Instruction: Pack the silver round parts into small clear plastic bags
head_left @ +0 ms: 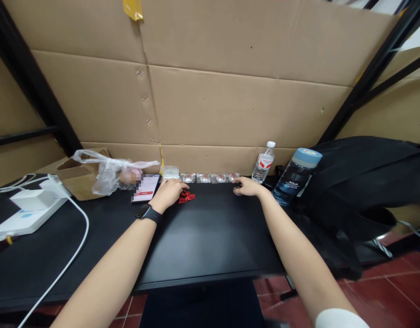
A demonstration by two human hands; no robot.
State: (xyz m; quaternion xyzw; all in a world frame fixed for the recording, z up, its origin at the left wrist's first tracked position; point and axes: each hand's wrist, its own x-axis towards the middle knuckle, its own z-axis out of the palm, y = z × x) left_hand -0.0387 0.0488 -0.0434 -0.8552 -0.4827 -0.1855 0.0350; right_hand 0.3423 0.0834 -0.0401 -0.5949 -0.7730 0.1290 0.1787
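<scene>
My left hand [169, 192], with a dark watch on its wrist, lies on the black table with its fingers stretched out. It is right beside several red cords [187, 197] and just in front of a stack of clear plastic bags [170, 172]. My right hand [247, 186] has its fingers bent down around a small shiny thing [237, 190] at the tabletop, too small to name. Between the hands, along the back edge, runs a row of small clear packets [203, 178] with round silvery pieces and red bits inside.
A water bottle [263, 163], a blue-lidded bottle [295, 175] and a black backpack [363, 182] stand at right. At left are a phone [145, 187], a cardboard box [82, 180] with a plastic bag [109, 175], and a white power strip [32, 214] with cables. Cardboard [210, 105] walls the back.
</scene>
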